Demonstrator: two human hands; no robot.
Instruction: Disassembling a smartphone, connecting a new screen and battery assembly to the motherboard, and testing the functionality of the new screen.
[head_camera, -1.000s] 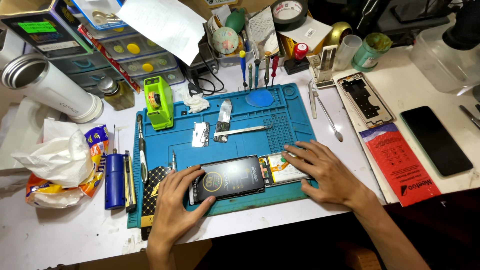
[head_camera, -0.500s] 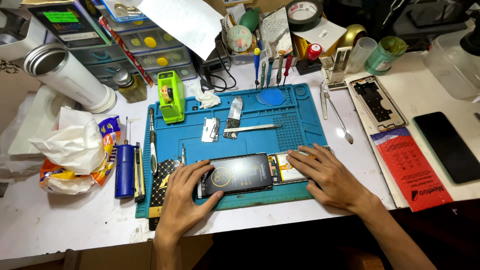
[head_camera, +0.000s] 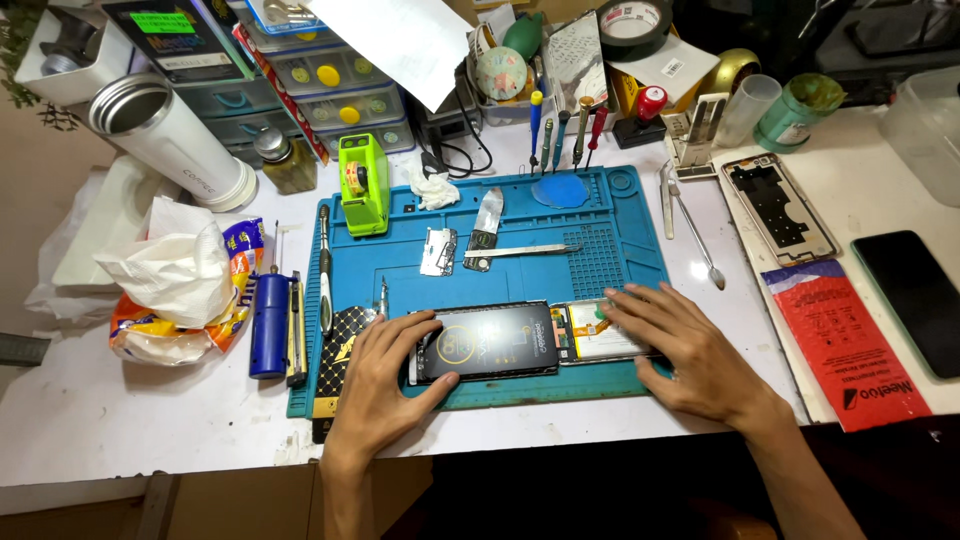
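Fingers of the left hand (head_camera: 385, 375) pinch the black, glossy phone screen panel (head_camera: 487, 341) on the blue silicone repair mat (head_camera: 610, 270); the right hand (head_camera: 690, 350) lies spread flat over the opened phone body (head_camera: 592, 335) beside it. Pulling unevenly could, I judge, strain whatever joins them.

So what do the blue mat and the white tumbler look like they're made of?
The blue mat looks like soft matte silicone or rubber, given its moulded grid and trays. The white tumbler looks like painted metal, with a shiny steel-looking rim, though I can't be sure.
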